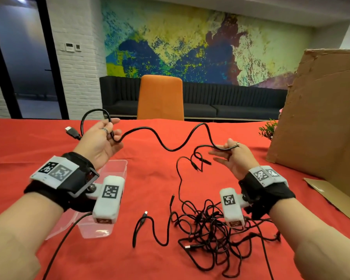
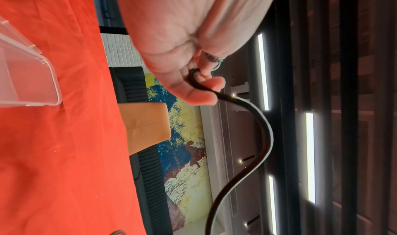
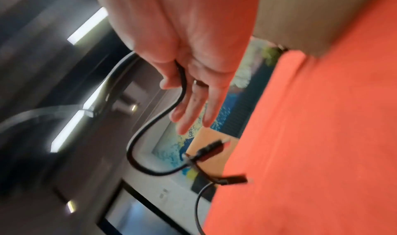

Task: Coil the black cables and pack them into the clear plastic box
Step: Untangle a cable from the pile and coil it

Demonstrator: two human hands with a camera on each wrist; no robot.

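Coiling begins: our left hand [image 1: 101,138] and right hand [image 1: 233,156] each pinch one black cable [image 1: 166,147] in their fingers mid-frame; next, wind loops toward the clear plastic box [image 1: 117,168].

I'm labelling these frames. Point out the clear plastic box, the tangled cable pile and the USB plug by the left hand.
clear plastic box [image 1: 117,164], head view, far rim.
tangled cable pile [image 1: 210,229], head view, middle of the tangle.
USB plug [image 1: 71,131], head view, black plug body.

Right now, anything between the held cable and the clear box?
Nothing lies on the cloth between them. The cable is strung in the air between left hand and right hand. The clear plastic box sits under the left wrist, so that forearm and wrist camera overhang it.
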